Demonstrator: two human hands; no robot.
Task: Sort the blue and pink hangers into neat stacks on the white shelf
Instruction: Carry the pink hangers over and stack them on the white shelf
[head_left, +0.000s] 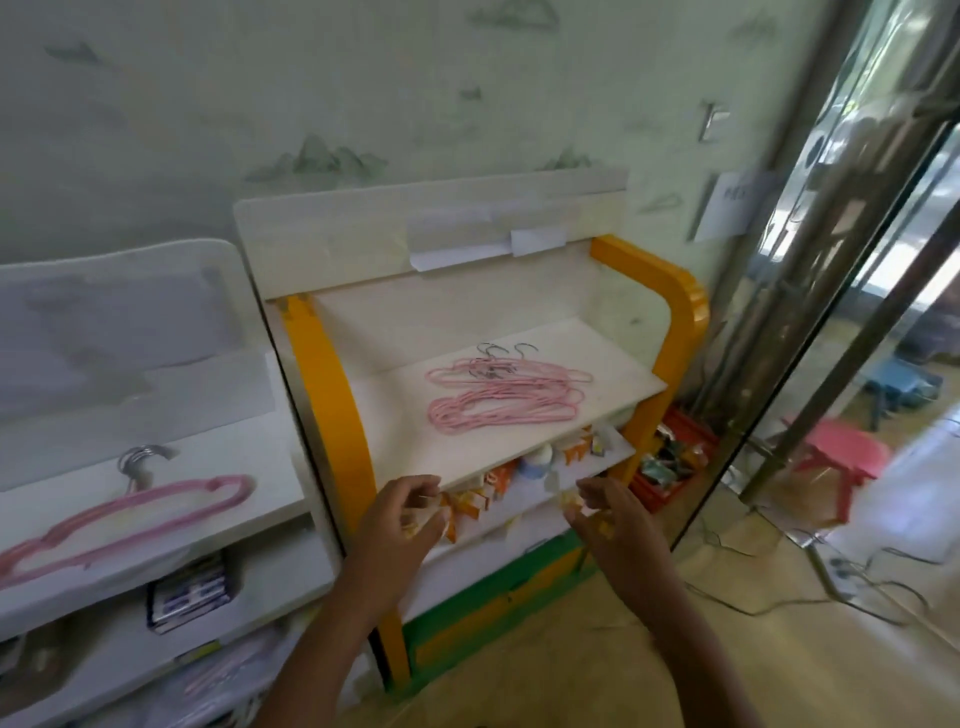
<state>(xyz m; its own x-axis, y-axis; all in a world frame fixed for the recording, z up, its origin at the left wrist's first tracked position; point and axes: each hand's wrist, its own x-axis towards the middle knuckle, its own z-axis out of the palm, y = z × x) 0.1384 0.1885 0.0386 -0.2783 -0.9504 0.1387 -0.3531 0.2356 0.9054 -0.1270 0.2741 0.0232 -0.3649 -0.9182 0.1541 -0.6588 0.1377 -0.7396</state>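
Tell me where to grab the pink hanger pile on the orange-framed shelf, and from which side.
Probably best: take the pink hanger pile at its bunched necks just under the metal hooks, reaching from above over the open front edge. The hangers lie flat and loose, hooks toward the back, so pinching there likely gathers them all.

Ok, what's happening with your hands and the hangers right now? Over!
Left hand and right hand empty, open, low in front of the shelf. Pink hangers piled loosely there. No blue hangers seen. Nothing in the way.
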